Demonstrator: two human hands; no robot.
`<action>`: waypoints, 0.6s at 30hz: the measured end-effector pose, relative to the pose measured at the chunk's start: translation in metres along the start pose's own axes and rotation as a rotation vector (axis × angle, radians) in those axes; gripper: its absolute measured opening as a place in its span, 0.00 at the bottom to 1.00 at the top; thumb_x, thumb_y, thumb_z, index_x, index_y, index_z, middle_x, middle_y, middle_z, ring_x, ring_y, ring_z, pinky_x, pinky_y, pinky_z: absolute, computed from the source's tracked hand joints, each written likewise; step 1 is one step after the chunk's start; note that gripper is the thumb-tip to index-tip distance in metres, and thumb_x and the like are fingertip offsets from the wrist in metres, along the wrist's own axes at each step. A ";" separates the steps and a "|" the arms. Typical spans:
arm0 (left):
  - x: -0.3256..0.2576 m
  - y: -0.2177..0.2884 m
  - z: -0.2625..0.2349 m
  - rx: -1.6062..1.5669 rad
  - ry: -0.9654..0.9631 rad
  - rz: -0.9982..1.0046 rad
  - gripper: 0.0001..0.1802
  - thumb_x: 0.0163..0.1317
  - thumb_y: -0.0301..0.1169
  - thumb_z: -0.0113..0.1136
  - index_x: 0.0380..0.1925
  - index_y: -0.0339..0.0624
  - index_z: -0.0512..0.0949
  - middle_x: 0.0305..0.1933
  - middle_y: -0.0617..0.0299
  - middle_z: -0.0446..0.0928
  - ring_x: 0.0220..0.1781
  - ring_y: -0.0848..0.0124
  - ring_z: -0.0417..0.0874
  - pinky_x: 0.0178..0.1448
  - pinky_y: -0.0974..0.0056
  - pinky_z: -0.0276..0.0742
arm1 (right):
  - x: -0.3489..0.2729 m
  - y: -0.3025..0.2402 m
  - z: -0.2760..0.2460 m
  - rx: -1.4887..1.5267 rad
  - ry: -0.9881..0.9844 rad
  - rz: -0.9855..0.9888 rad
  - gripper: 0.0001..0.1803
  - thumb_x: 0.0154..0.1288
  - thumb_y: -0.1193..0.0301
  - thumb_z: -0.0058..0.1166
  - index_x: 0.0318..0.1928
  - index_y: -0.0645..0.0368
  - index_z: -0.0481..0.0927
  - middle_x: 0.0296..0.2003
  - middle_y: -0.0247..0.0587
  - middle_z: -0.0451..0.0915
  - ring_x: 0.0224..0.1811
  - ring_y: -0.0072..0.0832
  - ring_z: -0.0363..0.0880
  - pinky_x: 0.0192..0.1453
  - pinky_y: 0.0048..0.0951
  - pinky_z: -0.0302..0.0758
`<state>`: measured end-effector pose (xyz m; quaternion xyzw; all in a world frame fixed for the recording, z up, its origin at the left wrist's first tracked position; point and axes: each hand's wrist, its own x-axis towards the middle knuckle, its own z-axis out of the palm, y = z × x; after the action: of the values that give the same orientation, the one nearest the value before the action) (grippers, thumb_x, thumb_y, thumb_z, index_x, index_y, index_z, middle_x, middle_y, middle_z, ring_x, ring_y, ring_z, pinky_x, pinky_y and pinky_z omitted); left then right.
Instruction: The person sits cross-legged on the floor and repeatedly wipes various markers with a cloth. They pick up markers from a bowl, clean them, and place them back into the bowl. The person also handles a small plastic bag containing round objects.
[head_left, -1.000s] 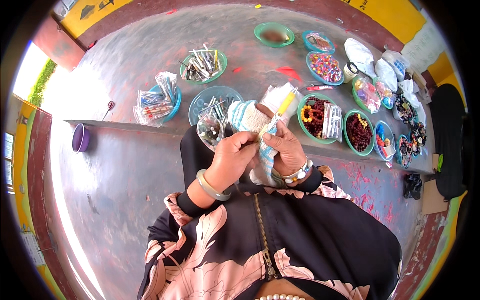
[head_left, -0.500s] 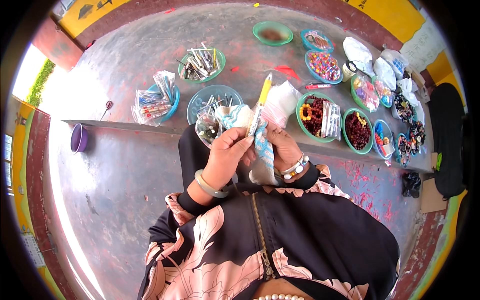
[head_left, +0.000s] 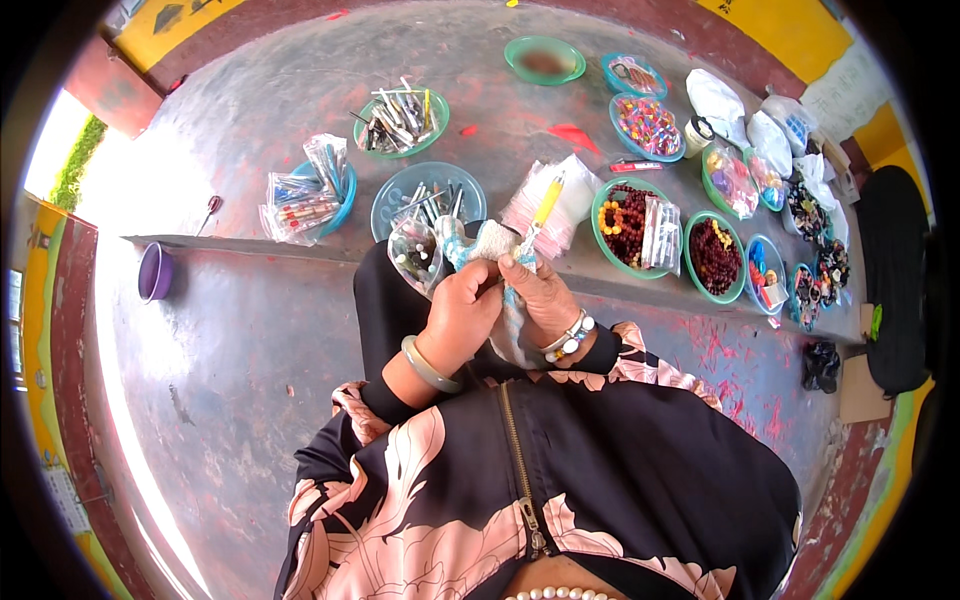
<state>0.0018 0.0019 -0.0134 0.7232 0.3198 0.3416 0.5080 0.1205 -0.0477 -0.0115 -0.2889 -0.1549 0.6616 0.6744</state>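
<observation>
Before my chest, both hands are close together around a patterned blue, white and grey cloth (head_left: 495, 242). A yellow and white pen (head_left: 548, 203) slants up and to the right, its lower end under the thumb of my right hand (head_left: 547, 300). Part of the cloth is in that hand too and hangs below the fingers. My left hand (head_left: 463, 318) is closed with its fingertips against the cloth, beside the right thumb. What its fingers cover is hidden. Just beyond the pen lies a stack of clear plastic bags (head_left: 572, 190).
On the raised ledge stand a blue bowl of pens (head_left: 447, 178), a green bowl of pens (head_left: 437, 132) and a bowl with bagged pens (head_left: 346, 203). To the right are bowls of dark red beads (head_left: 612, 250) and other trinkets. A purple bucket (head_left: 155, 272) stands at the left.
The pen has shifted right and lower and tilts more to the right. It was against my left thumb and is now under my right. The cloth has bunched to the left of it.
</observation>
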 end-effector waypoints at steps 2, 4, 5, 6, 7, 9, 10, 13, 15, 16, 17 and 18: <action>0.001 -0.002 0.000 0.007 -0.030 -0.085 0.06 0.57 0.20 0.51 0.34 0.33 0.76 0.25 0.54 0.77 0.25 0.69 0.78 0.31 0.67 0.73 | 0.001 0.004 -0.003 -0.050 0.018 -0.033 0.20 0.65 0.60 0.56 0.51 0.58 0.73 0.40 0.34 0.77 0.39 0.23 0.76 0.41 0.27 0.73; 0.001 -0.008 0.002 -0.003 -0.055 -0.117 0.06 0.57 0.20 0.51 0.33 0.33 0.77 0.25 0.53 0.78 0.24 0.69 0.78 0.30 0.67 0.73 | 0.004 0.007 0.000 -0.085 0.082 -0.097 0.19 0.65 0.59 0.55 0.49 0.59 0.74 0.39 0.34 0.78 0.37 0.23 0.76 0.40 0.27 0.74; 0.001 -0.015 0.004 -0.016 -0.065 -0.106 0.06 0.57 0.19 0.50 0.33 0.33 0.76 0.23 0.58 0.76 0.21 0.75 0.75 0.26 0.69 0.71 | 0.005 0.007 0.001 -0.103 0.115 -0.128 0.19 0.65 0.59 0.55 0.48 0.59 0.75 0.38 0.35 0.78 0.36 0.23 0.76 0.39 0.26 0.74; 0.000 -0.018 0.005 -0.030 -0.074 -0.096 0.07 0.58 0.18 0.48 0.32 0.33 0.76 0.20 0.63 0.75 0.18 0.80 0.73 0.21 0.71 0.69 | 0.005 0.005 0.004 -0.103 0.171 -0.153 0.18 0.65 0.59 0.55 0.47 0.60 0.75 0.37 0.35 0.78 0.36 0.23 0.76 0.39 0.26 0.74; 0.001 -0.019 0.005 -0.008 -0.099 -0.087 0.07 0.58 0.18 0.48 0.32 0.33 0.76 0.20 0.63 0.75 0.18 0.80 0.73 0.21 0.71 0.69 | 0.006 0.002 0.007 -0.100 0.226 -0.179 0.18 0.65 0.58 0.55 0.45 0.60 0.76 0.36 0.35 0.78 0.35 0.23 0.76 0.39 0.26 0.74; 0.001 -0.018 0.004 0.035 -0.148 -0.070 0.07 0.57 0.18 0.48 0.33 0.32 0.77 0.20 0.62 0.75 0.17 0.79 0.74 0.20 0.71 0.69 | 0.012 -0.002 0.003 -0.079 0.284 -0.226 0.18 0.64 0.58 0.56 0.42 0.61 0.76 0.34 0.35 0.78 0.34 0.24 0.77 0.39 0.26 0.74; 0.000 -0.013 0.003 0.055 -0.198 -0.129 0.08 0.57 0.19 0.49 0.34 0.32 0.77 0.20 0.62 0.76 0.16 0.78 0.74 0.20 0.71 0.69 | 0.019 -0.003 -0.007 -0.060 0.290 -0.250 0.18 0.64 0.57 0.56 0.41 0.61 0.77 0.34 0.35 0.79 0.34 0.24 0.77 0.38 0.27 0.74; 0.001 -0.001 0.002 -0.003 -0.239 -0.207 0.09 0.56 0.19 0.49 0.35 0.31 0.77 0.19 0.62 0.76 0.16 0.79 0.74 0.20 0.72 0.70 | 0.031 0.000 -0.032 0.088 0.302 -0.172 0.18 0.62 0.58 0.58 0.43 0.59 0.75 0.35 0.35 0.78 0.34 0.25 0.77 0.38 0.28 0.75; 0.002 0.003 0.001 -0.024 -0.254 -0.219 0.08 0.56 0.19 0.49 0.34 0.31 0.77 0.19 0.62 0.75 0.17 0.79 0.74 0.20 0.72 0.70 | 0.037 0.002 -0.039 0.196 0.328 -0.157 0.19 0.62 0.58 0.59 0.45 0.57 0.74 0.35 0.35 0.77 0.34 0.26 0.77 0.38 0.29 0.76; 0.002 0.003 0.001 -0.036 -0.258 -0.227 0.08 0.56 0.19 0.48 0.34 0.30 0.77 0.20 0.63 0.75 0.17 0.79 0.74 0.21 0.72 0.70 | 0.036 -0.001 -0.039 0.198 0.323 -0.154 0.19 0.61 0.58 0.59 0.46 0.57 0.73 0.35 0.34 0.77 0.34 0.26 0.77 0.39 0.30 0.76; 0.001 0.002 0.001 -0.062 -0.264 -0.253 0.08 0.57 0.19 0.49 0.34 0.30 0.76 0.20 0.63 0.75 0.17 0.79 0.74 0.21 0.72 0.70 | 0.036 -0.005 -0.039 0.201 0.317 -0.151 0.20 0.61 0.58 0.60 0.47 0.56 0.72 0.35 0.33 0.77 0.34 0.26 0.77 0.39 0.31 0.77; 0.001 0.001 0.001 -0.087 -0.269 -0.279 0.07 0.57 0.19 0.49 0.33 0.30 0.76 0.20 0.63 0.75 0.18 0.79 0.74 0.21 0.73 0.70 | 0.036 -0.006 -0.038 0.198 0.327 -0.149 0.20 0.61 0.58 0.60 0.47 0.56 0.72 0.35 0.33 0.76 0.34 0.26 0.77 0.39 0.31 0.77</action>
<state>0.0033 0.0015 -0.0128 0.6883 0.3311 0.1815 0.6194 0.1509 -0.0187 -0.0437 -0.3126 0.0016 0.5662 0.7627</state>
